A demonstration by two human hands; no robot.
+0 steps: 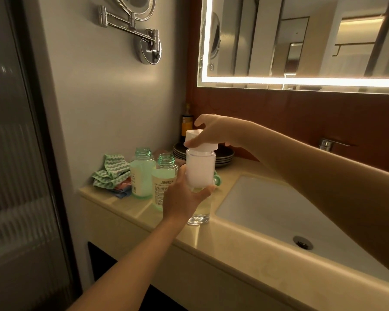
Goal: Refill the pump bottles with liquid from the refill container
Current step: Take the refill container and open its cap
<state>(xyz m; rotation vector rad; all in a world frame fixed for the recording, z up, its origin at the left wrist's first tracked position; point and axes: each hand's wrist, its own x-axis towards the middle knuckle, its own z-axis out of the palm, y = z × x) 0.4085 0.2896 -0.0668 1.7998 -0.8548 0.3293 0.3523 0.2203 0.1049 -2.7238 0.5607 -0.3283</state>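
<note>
Left of the sink basin (279, 209), lifted above the counter (234, 173): a clear bottle (199, 170) full of white liquid, upright. Gripped at its lower part by the left hand (184, 198), fingers curled round it. On top of this bottle, a wide white cap (200, 141), grasped from above by the right hand (213, 131), thumb on the near-left edge, one finger raised free. Screwed tight or loose, impossible to tell.

Directly under the left hand, at the left rim of the sink, a clear vessel (198, 215) standing on the counter, pale yellowish liquid inside. Touching the held bottle or not, cannot tell; hidden by the hand.

Further left of the sink, two green-tinted bottles with open threaded necks, both partly filled with pale liquid: the nearer green bottle (165, 178) just beside the left hand, the farther green bottle (142, 173) beyond it, away from the sink. Still further left of the sink, against the wall, a crumpled green cloth (110, 173) over pink and blue cloths.

Behind the held bottle, toward the back left of the sink, a stack of dark plates (226, 157); behind them a dark bottle with yellow label (186, 124). On the sink side of the held bottle, a small green ring-shaped piece (217, 180), partly hidden. Behind the sink, a metal tap (328, 144); above it, a lit mirror (301, 41).
</note>
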